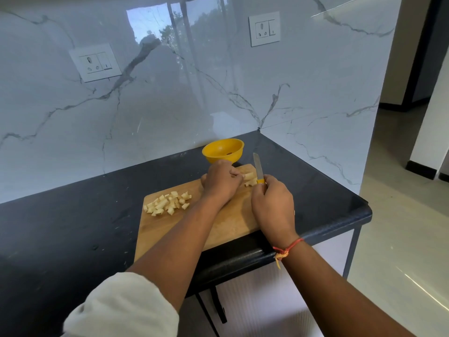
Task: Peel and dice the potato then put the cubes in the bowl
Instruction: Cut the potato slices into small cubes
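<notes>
L hand curled, fingertips pinning potato strips on board. R hand grips knife, blade just right of strips, pointing away. Strips look to run L-R betw. your hands: cut crosswise. Cubes left, bowl behind.

Pale potato cubes lie heaped by the cutting board's left edge, peeled potato strips at its far right corner, the upright yellow bowl just beyond.

home kitchen, marble backsplash, black countertop
</notes>
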The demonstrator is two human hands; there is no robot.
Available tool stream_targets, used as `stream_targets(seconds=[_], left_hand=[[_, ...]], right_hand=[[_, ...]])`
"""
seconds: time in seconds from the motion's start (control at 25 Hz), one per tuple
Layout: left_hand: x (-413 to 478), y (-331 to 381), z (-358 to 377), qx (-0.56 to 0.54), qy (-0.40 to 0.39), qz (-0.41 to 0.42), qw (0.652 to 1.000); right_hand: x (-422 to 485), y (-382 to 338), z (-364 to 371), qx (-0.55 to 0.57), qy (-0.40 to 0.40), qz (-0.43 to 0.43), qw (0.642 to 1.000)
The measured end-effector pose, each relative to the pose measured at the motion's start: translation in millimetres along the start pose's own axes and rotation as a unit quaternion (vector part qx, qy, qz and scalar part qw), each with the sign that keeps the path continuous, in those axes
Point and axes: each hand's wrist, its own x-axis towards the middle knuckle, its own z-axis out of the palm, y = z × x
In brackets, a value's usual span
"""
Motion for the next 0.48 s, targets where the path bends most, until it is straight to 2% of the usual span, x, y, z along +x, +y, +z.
stream_targets(seconds=[0.2, 0.48], left_hand=[[-28.8, -27.6, -24.7, 0.004, 0.068, -0.004, 0.998], [-53.7, -61.5, -36.2, 0.068, 0.049, -0.020, 0.996]], right_hand=[[-3.4, -0.1, -0.5, -0.026, -0.008, -0.040, 0.999], [-15.3, -6.9, 2.9, -0.121, -0.053, -0.122, 0.984]])
